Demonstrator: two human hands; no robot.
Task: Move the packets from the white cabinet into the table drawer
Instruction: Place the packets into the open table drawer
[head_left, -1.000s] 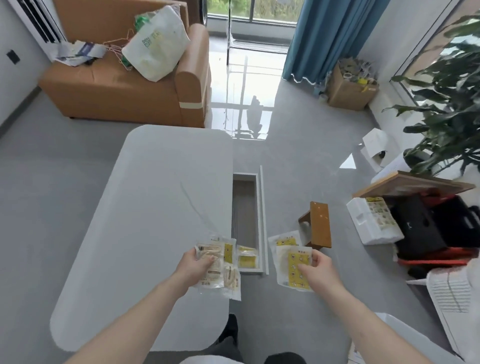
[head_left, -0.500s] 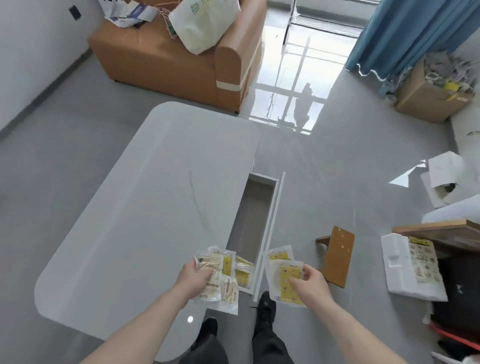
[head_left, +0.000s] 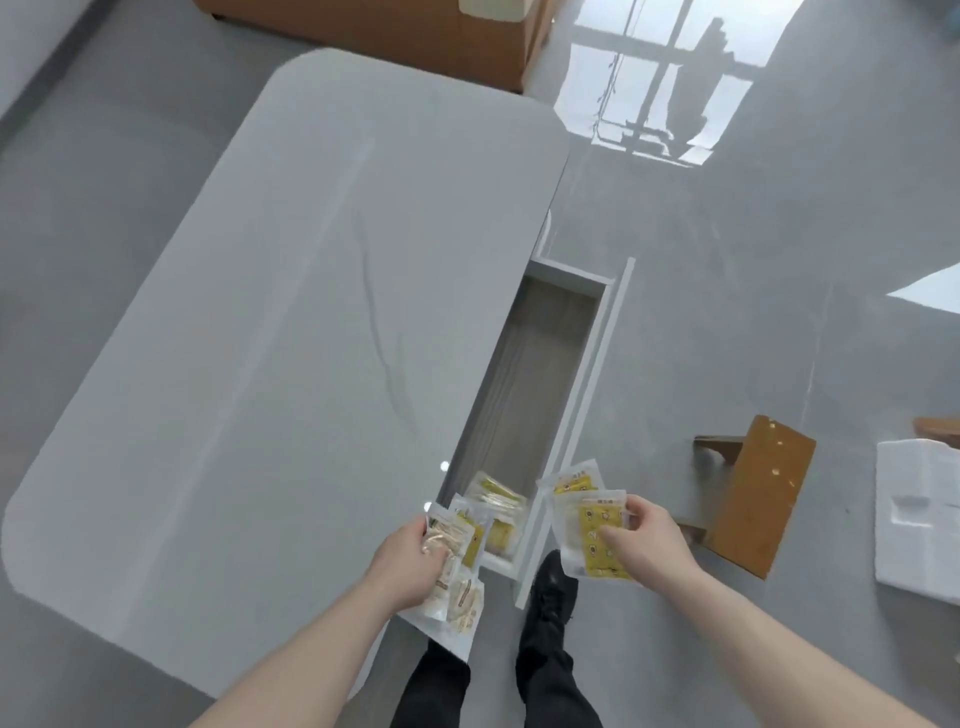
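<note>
Glossy flat packets (head_left: 592, 535) (yellow-printed) — both hands.

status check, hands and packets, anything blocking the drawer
Left hand grips a packet bundle over the table edge. Right hand grips yellow packets beside the drawer. Drawer open, some packets inside; nothing blocking.
</note>
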